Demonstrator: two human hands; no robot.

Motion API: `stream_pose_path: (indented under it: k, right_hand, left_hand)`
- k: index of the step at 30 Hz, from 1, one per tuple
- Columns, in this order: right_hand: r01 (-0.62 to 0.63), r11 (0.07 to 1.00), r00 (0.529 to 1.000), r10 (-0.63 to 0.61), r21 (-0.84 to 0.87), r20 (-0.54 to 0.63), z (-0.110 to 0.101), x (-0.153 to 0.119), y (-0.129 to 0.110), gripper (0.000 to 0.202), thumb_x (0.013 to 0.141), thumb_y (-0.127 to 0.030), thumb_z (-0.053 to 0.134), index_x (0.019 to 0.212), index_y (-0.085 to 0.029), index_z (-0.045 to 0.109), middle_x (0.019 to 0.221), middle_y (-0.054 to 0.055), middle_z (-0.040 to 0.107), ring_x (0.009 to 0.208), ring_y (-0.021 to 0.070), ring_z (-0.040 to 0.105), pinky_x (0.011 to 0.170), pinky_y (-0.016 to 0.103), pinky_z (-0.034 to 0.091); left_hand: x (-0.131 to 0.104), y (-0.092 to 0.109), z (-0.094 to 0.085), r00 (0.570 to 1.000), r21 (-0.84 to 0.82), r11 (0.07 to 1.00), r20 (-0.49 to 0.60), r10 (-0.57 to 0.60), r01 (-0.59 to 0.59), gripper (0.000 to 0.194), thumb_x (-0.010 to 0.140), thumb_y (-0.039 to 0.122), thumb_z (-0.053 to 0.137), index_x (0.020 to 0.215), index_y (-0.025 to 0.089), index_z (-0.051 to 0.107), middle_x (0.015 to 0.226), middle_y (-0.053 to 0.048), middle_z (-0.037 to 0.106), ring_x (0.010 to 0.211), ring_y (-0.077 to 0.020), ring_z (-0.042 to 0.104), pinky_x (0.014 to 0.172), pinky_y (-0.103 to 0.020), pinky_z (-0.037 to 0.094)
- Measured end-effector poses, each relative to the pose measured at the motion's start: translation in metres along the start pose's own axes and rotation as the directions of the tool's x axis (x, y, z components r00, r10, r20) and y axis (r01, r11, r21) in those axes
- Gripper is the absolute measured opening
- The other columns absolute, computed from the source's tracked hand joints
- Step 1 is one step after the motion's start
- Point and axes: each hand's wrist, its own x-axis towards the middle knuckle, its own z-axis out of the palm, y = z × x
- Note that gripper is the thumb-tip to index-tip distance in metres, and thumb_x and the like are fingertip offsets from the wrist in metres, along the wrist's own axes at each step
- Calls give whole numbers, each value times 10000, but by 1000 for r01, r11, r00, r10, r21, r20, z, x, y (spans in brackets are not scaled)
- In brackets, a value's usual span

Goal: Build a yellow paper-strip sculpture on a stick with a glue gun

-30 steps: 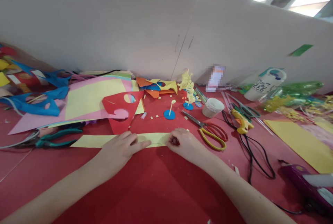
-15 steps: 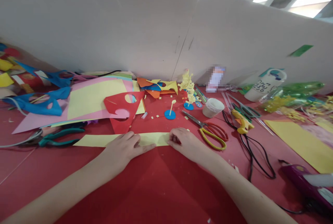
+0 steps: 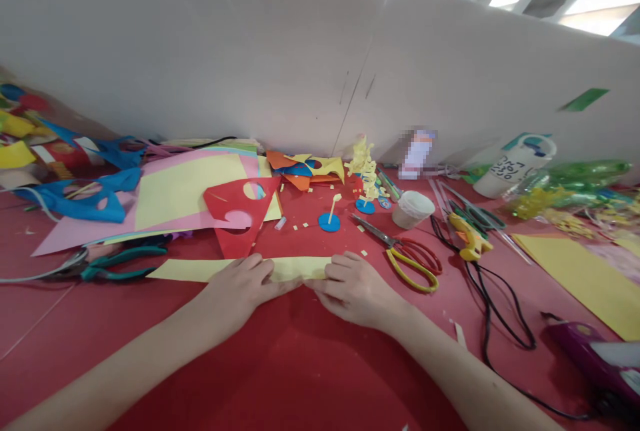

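A long pale-yellow paper strip (image 3: 187, 270) lies flat across the red table in front of me. My left hand (image 3: 247, 281) holds its middle, with fingers curled over the paper and the thumb stretched along the near edge. At the right end, my right hand (image 3: 350, 284) grips the strip with bent fingers, its thumb pointing at my left thumb. The two thumb tips almost meet. Just beyond stands a blue disc (image 3: 329, 222) with a thin yellow stick upright on it. Scissors (image 3: 400, 251) with red and yellow handles lie beside my right hand.
Left are teal-handled pliers (image 3: 125, 263), a red cut-out sheet (image 3: 235, 237) and stacked coloured sheets (image 3: 170, 184). Behind stand a yellow figure (image 3: 367, 174) and a white cup (image 3: 413, 209). A yellow glue gun (image 3: 469, 237), its black cord and a purple tool (image 3: 583, 351) lie right.
My right hand has shifted slightly left along the strip, and its thumb now reaches toward the left thumb along the near edge. The left hand stays on the strip.
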Motion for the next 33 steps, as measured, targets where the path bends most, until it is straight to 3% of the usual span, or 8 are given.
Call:
stream_pose_path:
  k: [11, 20, 27, 30, 33]
  right_hand:
    - [6, 999, 996, -1, -53, 93, 0, -1, 3, 210, 868, -241, 464, 960, -242, 653, 650, 7, 572, 647, 142, 470, 569, 288, 263]
    - [-39, 999, 992, 41, -15, 120, -14, -4, 7, 143, 774, -243, 544, 758, -195, 678, 585, 4, 568, 589, 126, 454, 548, 265, 274]
    - [-115, 992, 980, 120, -46, 156, -26, -6, 10, 232, 734, -176, 513, 509, -174, 572, 503, -14, 498, 515, 96, 384, 512, 256, 233]
    - [-160, 985, 979, 167, -62, 115, -31, -9, 20, 303, 737, -178, 505, 436, -165, 476, 462, -25, 429, 488, 89, 351, 493, 257, 217]
    - [-214, 977, 976, 214, 7, -49, -32, -10, 28, 397, 790, -177, 463, 404, -167, 371, 433, -36, 335, 460, 83, 317, 480, 243, 232]
  left_hand:
    - [1, 1, -1, 999, 51, 999, 49, -1, -1, 658, 820, 14, 409, 1334, 410, 298, 785, -24, 480, 707, -183, 392, 609, -282, 305]
    - [-2, 0, 2, 1000, 24, 1000, 23, -6, 5, 637, 823, 8, 415, 1316, 403, 335, 775, -20, 474, 714, -182, 392, 597, -273, 274]
    - [0, 1, -3, 998, -22, 1000, 62, 5, -4, 640, 808, -9, 415, 1311, 382, 352, 783, -21, 492, 697, -175, 393, 589, -269, 275]
    - [0, -1, -4, 999, -47, 999, 48, -6, 8, 652, 801, -27, 394, 1306, 384, 359, 801, -22, 498, 704, -171, 404, 590, -263, 286]
    - [0, -1, -5, 999, -52, 999, 39, -8, 10, 676, 791, -46, 370, 1304, 394, 359, 799, -24, 498, 710, -173, 419, 593, -262, 302]
